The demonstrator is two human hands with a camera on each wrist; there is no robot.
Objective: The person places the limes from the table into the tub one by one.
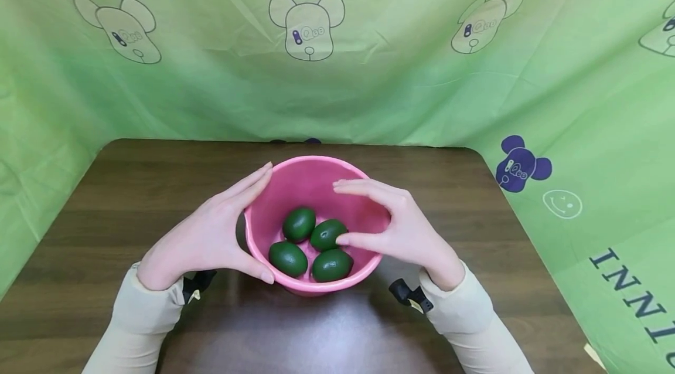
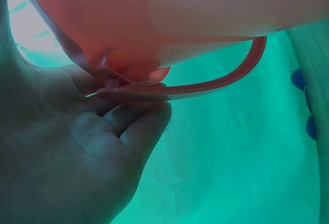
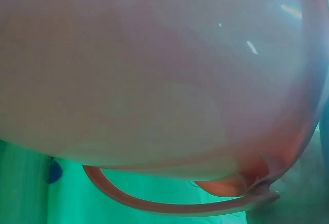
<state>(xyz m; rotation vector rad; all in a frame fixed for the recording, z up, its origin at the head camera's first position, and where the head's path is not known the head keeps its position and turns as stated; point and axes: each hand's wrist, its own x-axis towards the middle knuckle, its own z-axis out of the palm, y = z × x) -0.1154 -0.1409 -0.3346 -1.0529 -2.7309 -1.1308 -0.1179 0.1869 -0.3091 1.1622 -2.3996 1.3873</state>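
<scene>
Four dark green, egg-shaped avocados lie close together in the bottom of a round pink plastic bucket, which sits near the middle of the dark wood-grain table, a little toward its near edge. We see our left hand flat against the bucket's left wall, fingers straight and pointing away from us along the rim, thumb hooked around the near side; the palm seems to brace the wall rather than clamp it. Our right hand mirrors it on the right, fingers loosely extended over the rim, thumb tip reaching inward beside one avocado. Neither hand closes around anything; both cradle the bucket between them, which we judge steadies it.

From the left wrist view, the bucket's thin pink handle hangs down below the rim, close to our fingers; the right wrist view shows the same handle beneath the curved wall.

Behind the table's far edge and along both sides hangs a light green cloth printed with cartoon bear heads.
</scene>
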